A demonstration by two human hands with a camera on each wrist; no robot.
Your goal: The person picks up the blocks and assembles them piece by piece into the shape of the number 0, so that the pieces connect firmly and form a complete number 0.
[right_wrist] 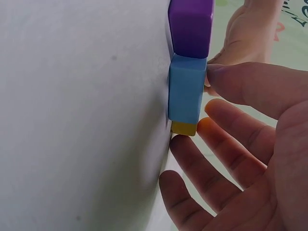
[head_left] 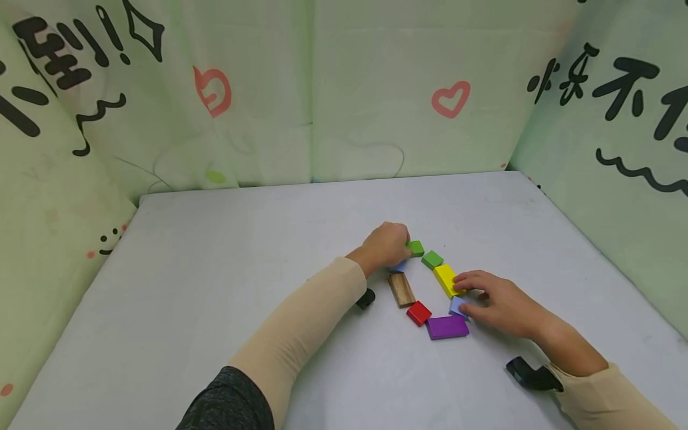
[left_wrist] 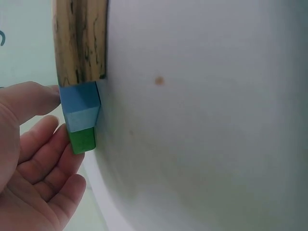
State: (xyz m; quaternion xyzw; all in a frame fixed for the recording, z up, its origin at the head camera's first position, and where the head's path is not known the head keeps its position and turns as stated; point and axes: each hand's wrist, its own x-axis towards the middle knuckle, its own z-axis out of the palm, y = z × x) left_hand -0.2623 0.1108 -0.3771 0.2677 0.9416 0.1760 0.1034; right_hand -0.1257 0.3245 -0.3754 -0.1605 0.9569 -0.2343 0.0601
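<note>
On the white table, several coloured blocks form a closed ring. My left hand reaches over its far left side, fingertips at a green block and thumb beside a blue block, partly hidden in the head view. At the ring's right side, my right hand has its fingers against the yellow block and its thumb at a light blue block. Between these parts stand a second green block, a wood-grain block, a red block and a purple block.
A black wrist camera shows under the left forearm, near the wooden block. Another black wrist camera sits at the right sleeve. Pale green curtains with black writing and red hearts hang behind and beside the table.
</note>
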